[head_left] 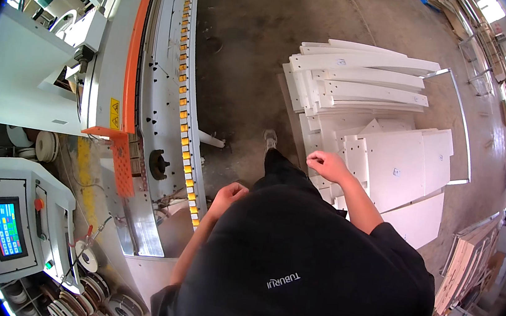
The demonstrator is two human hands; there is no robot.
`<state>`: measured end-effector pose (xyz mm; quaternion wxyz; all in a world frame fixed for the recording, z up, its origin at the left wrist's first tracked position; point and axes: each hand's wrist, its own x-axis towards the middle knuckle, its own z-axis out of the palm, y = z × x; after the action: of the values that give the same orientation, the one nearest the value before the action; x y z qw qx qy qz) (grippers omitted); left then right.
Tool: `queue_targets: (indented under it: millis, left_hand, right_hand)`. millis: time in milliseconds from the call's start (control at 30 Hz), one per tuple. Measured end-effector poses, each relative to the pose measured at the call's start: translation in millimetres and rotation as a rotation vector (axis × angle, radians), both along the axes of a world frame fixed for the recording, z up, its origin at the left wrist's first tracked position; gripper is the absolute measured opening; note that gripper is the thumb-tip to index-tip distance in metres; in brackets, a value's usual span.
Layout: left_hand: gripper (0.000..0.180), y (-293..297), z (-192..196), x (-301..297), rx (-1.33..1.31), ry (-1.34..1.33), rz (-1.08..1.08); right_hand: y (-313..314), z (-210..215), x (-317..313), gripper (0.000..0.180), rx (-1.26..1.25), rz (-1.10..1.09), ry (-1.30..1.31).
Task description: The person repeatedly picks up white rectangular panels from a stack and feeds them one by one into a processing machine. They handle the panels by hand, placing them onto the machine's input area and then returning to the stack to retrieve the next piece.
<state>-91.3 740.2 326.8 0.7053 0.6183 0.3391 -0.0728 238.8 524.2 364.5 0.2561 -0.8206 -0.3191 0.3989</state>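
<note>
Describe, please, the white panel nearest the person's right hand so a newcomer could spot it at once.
Start at the pile of white boards on the concrete floor, right of the long machine. Below its narrow strips lies a broad, nearly square panel, just beyond the right hand. Unlike the strips, it is wide.

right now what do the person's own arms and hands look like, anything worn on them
Both hands, the left hand and the right hand, are bare: no gloves, and no watch or rings that can be made out. The forearms are uncovered too. Short black sleeves of a black t-shirt end above the elbows.
</note>
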Motion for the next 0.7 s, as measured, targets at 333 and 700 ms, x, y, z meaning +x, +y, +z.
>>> queue_targets:
  millis: [333, 700]
  left_hand:
    - [0.024, 32, -35, 54, -0.156, 0.155, 0.332]
    - [0.032, 54, -9, 136, 0.026, 0.479, 0.212]
  right_hand:
    - [166, -114, 217, 0.057, 0.029, 0.088, -0.507]
    - [254, -211, 408, 0.086, -0.264, 0.423, -0.784]
